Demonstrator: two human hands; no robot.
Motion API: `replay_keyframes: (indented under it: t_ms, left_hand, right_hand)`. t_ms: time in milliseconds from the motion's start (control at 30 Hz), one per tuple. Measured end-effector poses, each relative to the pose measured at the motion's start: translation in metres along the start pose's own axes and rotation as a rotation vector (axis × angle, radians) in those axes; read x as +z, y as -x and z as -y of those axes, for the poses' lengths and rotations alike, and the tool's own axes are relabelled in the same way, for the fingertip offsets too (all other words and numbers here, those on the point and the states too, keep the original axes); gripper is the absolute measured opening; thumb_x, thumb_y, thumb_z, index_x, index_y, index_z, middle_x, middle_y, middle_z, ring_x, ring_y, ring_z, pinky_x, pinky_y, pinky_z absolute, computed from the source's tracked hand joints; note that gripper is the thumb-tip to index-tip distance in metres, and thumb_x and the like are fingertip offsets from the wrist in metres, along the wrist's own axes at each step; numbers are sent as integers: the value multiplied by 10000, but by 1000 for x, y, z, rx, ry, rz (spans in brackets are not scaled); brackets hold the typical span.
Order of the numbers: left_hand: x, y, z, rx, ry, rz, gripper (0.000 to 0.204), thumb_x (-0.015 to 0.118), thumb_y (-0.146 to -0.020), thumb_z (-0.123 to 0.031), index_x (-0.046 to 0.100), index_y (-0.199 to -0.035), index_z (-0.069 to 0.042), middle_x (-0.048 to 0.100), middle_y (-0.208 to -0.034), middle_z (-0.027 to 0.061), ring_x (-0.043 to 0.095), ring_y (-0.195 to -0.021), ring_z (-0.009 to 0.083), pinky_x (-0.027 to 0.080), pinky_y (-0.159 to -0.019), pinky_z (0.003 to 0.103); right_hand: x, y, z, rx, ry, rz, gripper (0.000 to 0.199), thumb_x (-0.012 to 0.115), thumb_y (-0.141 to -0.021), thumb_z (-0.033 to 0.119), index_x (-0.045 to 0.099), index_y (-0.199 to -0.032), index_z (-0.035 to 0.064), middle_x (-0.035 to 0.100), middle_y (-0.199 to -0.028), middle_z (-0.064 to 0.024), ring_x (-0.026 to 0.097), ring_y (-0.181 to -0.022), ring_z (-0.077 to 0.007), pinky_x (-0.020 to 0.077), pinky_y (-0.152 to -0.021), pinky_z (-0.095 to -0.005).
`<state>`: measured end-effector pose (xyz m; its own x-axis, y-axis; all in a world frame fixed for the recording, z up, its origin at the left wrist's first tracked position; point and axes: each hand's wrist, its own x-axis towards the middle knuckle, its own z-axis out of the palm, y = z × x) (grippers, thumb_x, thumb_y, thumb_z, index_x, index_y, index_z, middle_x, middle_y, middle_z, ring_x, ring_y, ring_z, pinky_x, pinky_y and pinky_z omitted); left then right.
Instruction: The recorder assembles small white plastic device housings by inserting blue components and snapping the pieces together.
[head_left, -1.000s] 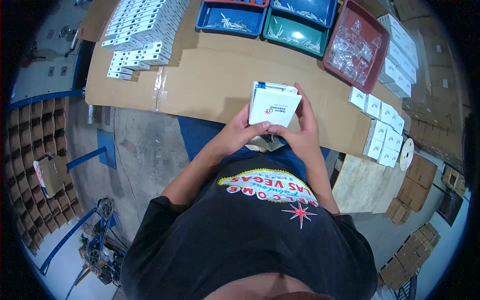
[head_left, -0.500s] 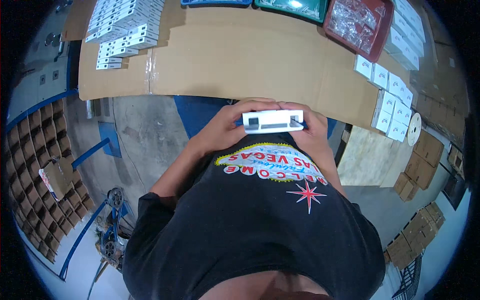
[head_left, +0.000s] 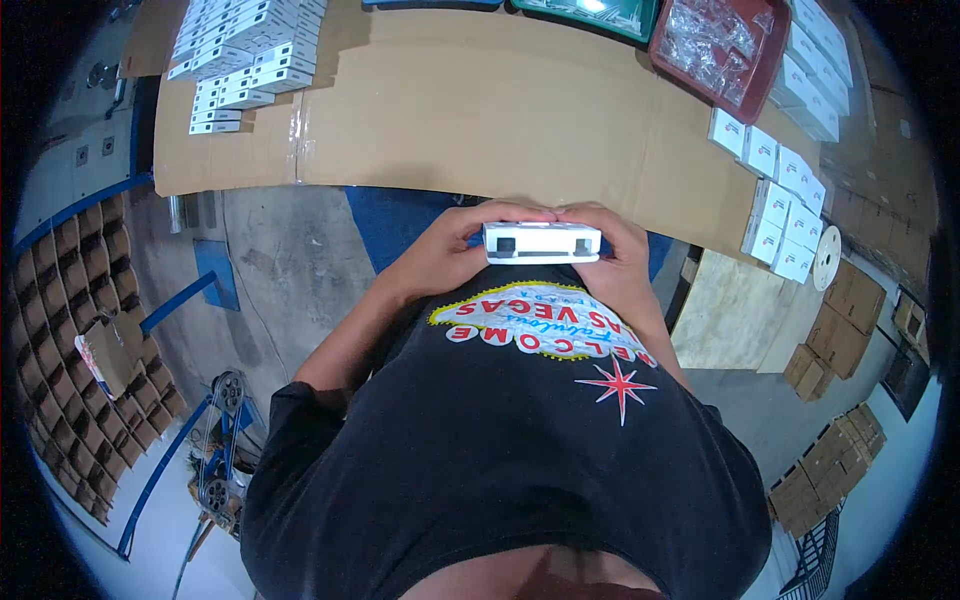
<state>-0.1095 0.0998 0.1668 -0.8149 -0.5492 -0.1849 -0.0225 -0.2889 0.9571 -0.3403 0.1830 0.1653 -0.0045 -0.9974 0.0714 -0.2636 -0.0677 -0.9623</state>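
Note:
A small white carton (head_left: 543, 243) with dark square marks is held level in front of my belly, close to the near edge of the table. My left hand (head_left: 452, 243) grips its left end, fingers along the far side and thumb on the near side. At the opposite end, my right hand (head_left: 622, 250) is closed around it in the same way. The fingertips of both hands meet behind the carton, where it partly hides them. Its side facing me looks flush.
Cardboard covers the table (head_left: 450, 110). Stacked white cartons (head_left: 250, 60) stand at the far left. Further right are a green tray (head_left: 590, 18) and a red tray (head_left: 715, 50) of clear plastic packets, with more white boxes (head_left: 780, 200) along the right edge. Brown cartons (head_left: 845, 315) lie beyond.
The dark gap along the carton's near side has closed, and that side now looks flat. My right fingers have shifted slightly inward; the carton stays in nearly the same place.

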Motion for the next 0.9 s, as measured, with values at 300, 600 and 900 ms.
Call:
replay_keyframes:
  t_ms: [300,600,900]
  left_hand:
    - [0,0,11,-57,61,-40,458,643,-941,2,592,-1397,9,670,-1346,112,606,-1256,165,456,-1098,328]
    - [-4,-1,12,-15,-4,-48,494,639,-914,18,582,-1404,-1,674,-1336,139,630,-1249,213,458,-1097,345]
    - [2,-14,-15,277,-377,-327,616,778,-837,-40,563,-1413,-15,657,-1348,129,630,-1244,238,490,-1045,357]
  right_hand:
    - [-1,-12,13,-38,-175,40,402,820,-760,-11,730,-1151,9,739,-1194,-171,703,-1163,-294,546,-1012,-380]
    - [7,-9,5,-53,-214,11,346,759,-812,-73,730,-1150,-2,737,-1210,-189,697,-1186,-308,537,-1039,-394]
    - [2,-7,2,169,-343,-84,317,781,-888,18,692,-1183,-57,741,-1191,-170,702,-1099,-207,553,-968,-347]
